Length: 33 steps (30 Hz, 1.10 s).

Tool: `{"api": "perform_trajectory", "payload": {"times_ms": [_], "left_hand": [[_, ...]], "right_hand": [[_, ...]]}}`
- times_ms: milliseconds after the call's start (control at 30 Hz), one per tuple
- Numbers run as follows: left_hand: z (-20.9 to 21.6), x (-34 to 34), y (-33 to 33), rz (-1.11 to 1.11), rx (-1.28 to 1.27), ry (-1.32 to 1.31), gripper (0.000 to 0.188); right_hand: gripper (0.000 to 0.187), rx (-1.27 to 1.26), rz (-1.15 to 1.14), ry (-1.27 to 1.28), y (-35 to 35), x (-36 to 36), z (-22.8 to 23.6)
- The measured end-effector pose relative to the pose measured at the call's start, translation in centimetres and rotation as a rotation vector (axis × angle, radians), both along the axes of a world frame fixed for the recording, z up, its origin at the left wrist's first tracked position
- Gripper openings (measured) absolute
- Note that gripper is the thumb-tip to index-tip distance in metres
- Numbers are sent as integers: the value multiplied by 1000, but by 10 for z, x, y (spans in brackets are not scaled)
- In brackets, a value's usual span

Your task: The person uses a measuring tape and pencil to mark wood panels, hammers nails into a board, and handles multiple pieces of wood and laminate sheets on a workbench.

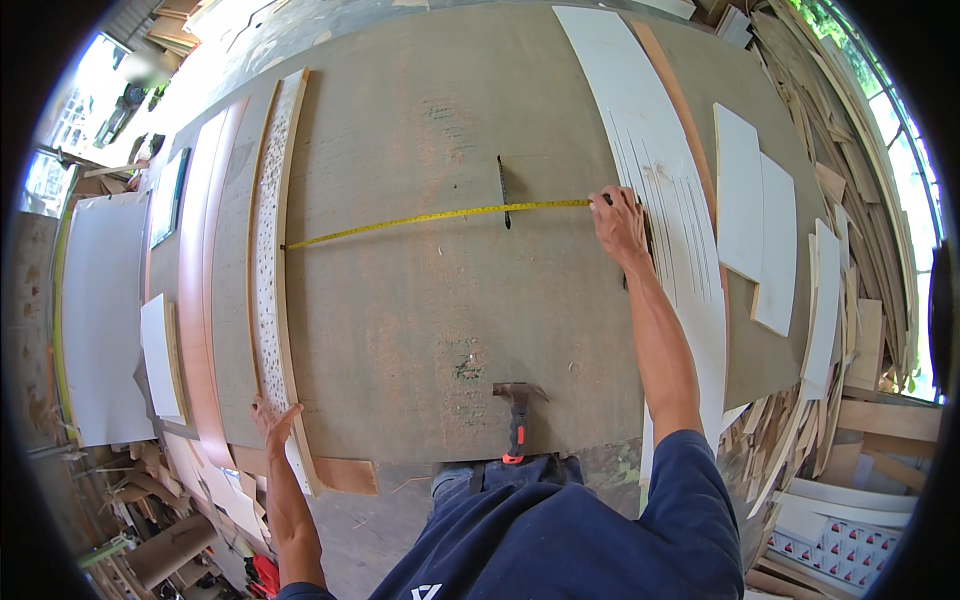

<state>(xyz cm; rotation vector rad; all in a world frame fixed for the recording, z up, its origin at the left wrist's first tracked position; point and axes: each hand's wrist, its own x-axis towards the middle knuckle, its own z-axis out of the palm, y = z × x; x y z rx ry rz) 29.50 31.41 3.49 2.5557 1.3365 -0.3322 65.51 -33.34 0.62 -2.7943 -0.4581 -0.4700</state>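
Note:
My left hand (pixel 273 421) grips the near end of a long, narrow white board (pixel 270 215) dotted with brown marks, its thumb across the board. In my right hand (pixel 621 222) is a tape measure, its case mostly hidden by my fingers. The yellow tape (pixel 420 219) runs out leftward across the brown tabletop (pixel 400 320), its end at the dotted board's right edge. A dark pen (pixel 503 178) lies crosswise to the tape, which passes over it. The hammer (pixel 517 420) rests at the table's near edge, handle toward me.
A long white panel (pixel 660 180) with dark lines lies beside my right hand. Further right are white offcuts (pixel 740 190) and stacked wood strips (pixel 850 180). Copper-coloured strips (pixel 200 280) and a small white board (pixel 160 355) lie left of the dotted board.

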Motion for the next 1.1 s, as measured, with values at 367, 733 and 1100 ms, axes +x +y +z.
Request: {"api": "perform_trajectory", "payload": {"times_ms": [367,733,1100], "left_hand": [[-5,-1,6,6,-25,48,127],[-6,-1,4,5,-14,56,128],[-3,-1,4,6,-33,34,128]], "right_hand": [[18,-36,0,22,-2,1,-6],[19,-20,7,33,-2,3,-9],[21,-32,8,54,0,1,-5]]}}
